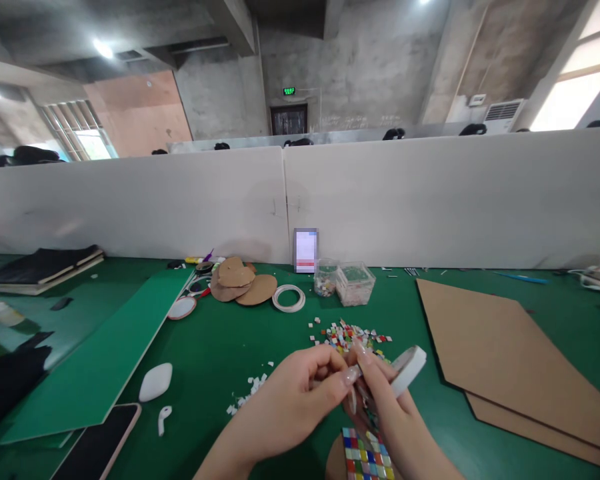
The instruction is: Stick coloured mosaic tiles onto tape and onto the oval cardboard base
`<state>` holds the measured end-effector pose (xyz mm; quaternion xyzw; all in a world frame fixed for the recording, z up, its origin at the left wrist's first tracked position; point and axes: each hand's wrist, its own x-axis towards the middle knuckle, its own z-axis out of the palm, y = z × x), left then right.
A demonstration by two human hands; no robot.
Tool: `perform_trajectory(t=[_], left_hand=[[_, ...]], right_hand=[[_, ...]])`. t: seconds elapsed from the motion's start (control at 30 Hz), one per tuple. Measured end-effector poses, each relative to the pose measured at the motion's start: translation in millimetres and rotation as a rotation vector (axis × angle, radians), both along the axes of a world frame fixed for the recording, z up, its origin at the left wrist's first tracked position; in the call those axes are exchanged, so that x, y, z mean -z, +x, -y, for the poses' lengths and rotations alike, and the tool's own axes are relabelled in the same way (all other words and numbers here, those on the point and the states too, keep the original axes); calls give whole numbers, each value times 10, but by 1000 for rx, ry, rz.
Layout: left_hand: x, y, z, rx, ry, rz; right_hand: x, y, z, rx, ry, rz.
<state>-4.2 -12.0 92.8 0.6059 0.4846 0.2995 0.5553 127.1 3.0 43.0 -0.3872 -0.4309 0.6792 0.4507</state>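
Observation:
Both hands meet at the lower middle, fingertips close together. My left hand (300, 400) is closed in a pinch on something small that I cannot make out. My right hand (387, 393) is closed too, with a roll of white tape (411, 371) held against its fingers and sticking out to the right. Below the hands lies a round cardboard piece (334, 460) partly covered with rows of coloured mosaic tiles (367, 457); my right hand hides part of it. Just beyond the fingers, loose coloured tiles (347, 333) are heaped on the green table (210, 353).
White scraps (250, 393) lie left of the hands. Behind are cardboard discs (257, 291), a white ring (289, 299), clear tubs (355, 285) and an upright phone (306, 251). Cardboard sheets (510, 347) lie right; a green board (100, 353), white case (156, 382) and earbud (164, 421) lie left.

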Motion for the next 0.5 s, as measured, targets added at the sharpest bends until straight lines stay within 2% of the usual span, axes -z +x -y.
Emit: perform_trajectory(t=[0.3,0.5], left_hand=[[72,57,29,-52,61,-36],[42,66,42,-47,116,-54]], right_hand=[[47,30,-27,21,51,101],[45,34,-54,7,37,72]])
